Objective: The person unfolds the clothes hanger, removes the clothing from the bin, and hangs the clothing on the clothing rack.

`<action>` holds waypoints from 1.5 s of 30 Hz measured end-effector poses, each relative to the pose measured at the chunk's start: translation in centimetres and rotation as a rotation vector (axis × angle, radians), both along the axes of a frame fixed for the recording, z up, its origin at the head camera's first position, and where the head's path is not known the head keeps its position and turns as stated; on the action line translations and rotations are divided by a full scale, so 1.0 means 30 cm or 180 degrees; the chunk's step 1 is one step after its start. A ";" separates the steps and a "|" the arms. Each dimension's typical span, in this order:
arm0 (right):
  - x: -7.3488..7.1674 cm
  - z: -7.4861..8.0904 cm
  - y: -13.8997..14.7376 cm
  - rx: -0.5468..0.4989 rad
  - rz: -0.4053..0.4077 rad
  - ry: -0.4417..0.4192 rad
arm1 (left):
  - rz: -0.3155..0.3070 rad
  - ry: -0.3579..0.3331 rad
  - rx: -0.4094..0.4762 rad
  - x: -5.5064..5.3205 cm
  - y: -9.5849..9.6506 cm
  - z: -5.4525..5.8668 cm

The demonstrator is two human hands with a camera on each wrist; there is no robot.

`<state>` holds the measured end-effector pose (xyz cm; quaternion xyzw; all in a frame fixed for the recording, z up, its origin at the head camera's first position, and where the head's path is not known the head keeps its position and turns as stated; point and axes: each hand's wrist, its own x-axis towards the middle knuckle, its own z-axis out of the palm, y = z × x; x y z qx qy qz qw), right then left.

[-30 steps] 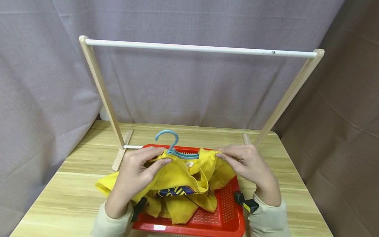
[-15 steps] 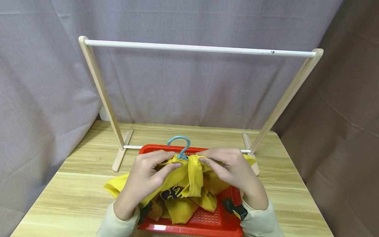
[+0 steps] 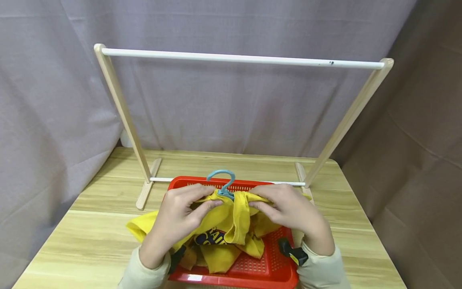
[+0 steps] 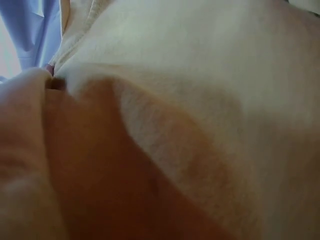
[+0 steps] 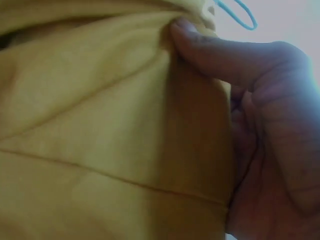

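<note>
A yellow shirt (image 3: 216, 216) with dark lettering drapes over a light blue clothes hanger (image 3: 226, 194), whose hook sticks up from the neckline. My left hand (image 3: 180, 212) pinches the shirt's shoulder left of the hook, thumb in front. On the other side, my right hand (image 3: 288, 206) pinches the cloth at the right shoulder. In the right wrist view the thumb (image 5: 215, 55) presses on the yellow fabric, with the hook behind it. Cloth fills most of the left wrist view, blurred. The hanger's arms are hidden under the shirt.
Below the shirt lies a red perforated basket (image 3: 285, 277) on the wooden table (image 3: 83, 241). Behind it stands a rack with wooden posts (image 3: 124, 112) and a white top rail (image 3: 234, 58). Grey curtains (image 3: 231, 108) surround the table.
The hook has shifted right and slightly down. My right hand moved inward along the shirt, gathering the neckline close to the hook, then slightly back out. My left hand moved a little right.
</note>
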<state>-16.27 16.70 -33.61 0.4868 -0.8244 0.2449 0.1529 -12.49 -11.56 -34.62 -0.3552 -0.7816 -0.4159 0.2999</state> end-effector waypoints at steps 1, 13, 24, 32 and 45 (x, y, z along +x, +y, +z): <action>-0.002 -0.002 -0.007 0.0013 0.0018 0.0066 | -0.0007 0.0006 0.0005 0.000 0.000 0.001; 0.010 -0.013 -0.076 -0.0281 0.0318 0.0410 | -0.0308 0.0086 0.0038 0.007 0.023 0.006; 0.020 -0.018 -0.095 -0.0547 0.0420 0.0432 | -0.0333 -0.0357 0.0004 0.017 0.046 -0.004; 0.017 -0.019 -0.099 -0.0626 0.0410 0.0429 | -0.0244 -0.0340 -0.0168 0.014 0.034 -0.002; 0.008 -0.006 -0.045 -0.0743 0.0142 0.0249 | 0.0295 -0.0048 -0.0818 0.013 -0.047 0.013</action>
